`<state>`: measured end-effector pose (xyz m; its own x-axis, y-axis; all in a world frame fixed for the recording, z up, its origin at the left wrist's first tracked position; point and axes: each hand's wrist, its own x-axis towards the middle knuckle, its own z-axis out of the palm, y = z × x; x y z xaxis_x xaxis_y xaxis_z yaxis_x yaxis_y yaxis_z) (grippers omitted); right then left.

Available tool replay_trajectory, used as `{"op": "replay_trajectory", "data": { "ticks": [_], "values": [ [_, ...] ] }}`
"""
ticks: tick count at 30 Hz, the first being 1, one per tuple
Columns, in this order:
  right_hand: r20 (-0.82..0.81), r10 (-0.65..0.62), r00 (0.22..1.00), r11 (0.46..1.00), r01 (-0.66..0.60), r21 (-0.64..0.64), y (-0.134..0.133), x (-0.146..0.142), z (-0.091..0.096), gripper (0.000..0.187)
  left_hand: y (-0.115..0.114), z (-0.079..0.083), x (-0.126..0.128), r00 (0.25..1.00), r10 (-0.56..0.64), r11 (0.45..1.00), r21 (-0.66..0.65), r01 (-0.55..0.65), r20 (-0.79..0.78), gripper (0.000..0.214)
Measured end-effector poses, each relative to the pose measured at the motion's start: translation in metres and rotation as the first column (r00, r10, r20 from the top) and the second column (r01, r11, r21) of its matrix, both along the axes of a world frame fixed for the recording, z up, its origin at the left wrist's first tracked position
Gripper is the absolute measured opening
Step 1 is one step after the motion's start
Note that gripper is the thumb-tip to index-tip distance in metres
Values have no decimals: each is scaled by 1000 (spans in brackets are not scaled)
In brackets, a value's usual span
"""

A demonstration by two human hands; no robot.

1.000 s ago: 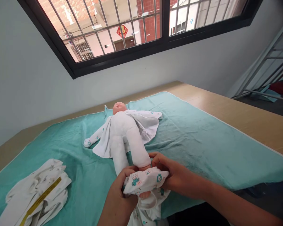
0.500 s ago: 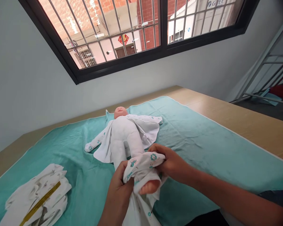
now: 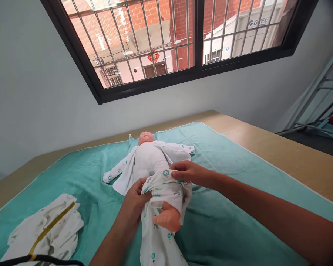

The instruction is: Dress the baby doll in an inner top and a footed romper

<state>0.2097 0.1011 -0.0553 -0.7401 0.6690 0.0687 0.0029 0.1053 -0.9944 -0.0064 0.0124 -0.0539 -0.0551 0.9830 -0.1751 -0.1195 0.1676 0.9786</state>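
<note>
A baby doll [image 3: 149, 157] with a white cloth body lies on its back on a teal towel [image 3: 227, 177]. An open printed white top is spread under its torso. Printed white baby trousers [image 3: 162, 207] cover its legs, and one pink foot [image 3: 168, 221] sticks out of a leg opening. My left hand [image 3: 134, 199] is closed on the left side of the trousers' waistband. My right hand [image 3: 187, 173] pinches the waistband's right side near the doll's hip.
A heap of white baby clothes with a yellow tape [image 3: 46, 232] lies at the near left of the towel. The towel covers a wooden table [image 3: 288, 151] against a grey wall under a barred window. A metal frame [image 3: 319, 107] stands at the right.
Both hands have drawn the trousers' waistband up the doll's legs from its feet to its hips. One foot now pokes out of the trouser leg. The camera has tilted slightly.
</note>
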Motion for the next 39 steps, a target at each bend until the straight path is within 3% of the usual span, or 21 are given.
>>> {"op": "replay_trajectory", "data": {
  "ticks": [2,4,7,14,17,19,22,24,27,31,33,37,39],
  "values": [
    [-72,-53,996,996,47,-77,10,-4,-3,39,3,2,0,987,-117,993,21,115,113,52],
    [-134,-45,990,978,17,-206,17,-7,-4,42,4,5,1,954,-223,975,41,219,199,48],
    [-102,13,995,953,-43,-299,29,-10,-3,45,6,9,3,933,-266,963,34,266,241,41],
    [130,97,987,993,-87,-76,52,-7,-14,33,16,6,0,952,-297,954,-10,299,79,40],
    [202,194,960,980,-197,-3,55,-3,-25,33,23,8,6,914,-349,936,-30,351,-205,38],
    [227,235,945,967,-250,42,56,-1,-29,35,34,10,14,848,-272,947,32,321,-454,35],
    [191,239,952,965,-254,59,54,-1,-31,41,60,9,27,770,29,958,237,161,-638,32],
    [188,168,968,979,-186,82,52,-2,-32,42,77,4,31,734,196,935,350,60,-650,31],
    [188,-60,980,970,13,244,56,-3,-41,42,95,-8,33,657,308,911,412,3,-688,31],
    [53,-341,939,778,250,576,63,-1,-57,33,100,-20,27,496,387,867,489,90,-777,27],
    [-17,-359,933,737,294,608,63,-3,-63,23,97,-20,21,515,366,833,519,189,-775,20],
    [-13,-326,945,793,281,540,57,-9,-68,13,84,-12,6,704,163,846,465,260,-691,12],
    [-7,-311,951,805,267,530,54,-12,-69,10,77,-5,-1,764,60,868,412,279,-643,16]
  ]
}}
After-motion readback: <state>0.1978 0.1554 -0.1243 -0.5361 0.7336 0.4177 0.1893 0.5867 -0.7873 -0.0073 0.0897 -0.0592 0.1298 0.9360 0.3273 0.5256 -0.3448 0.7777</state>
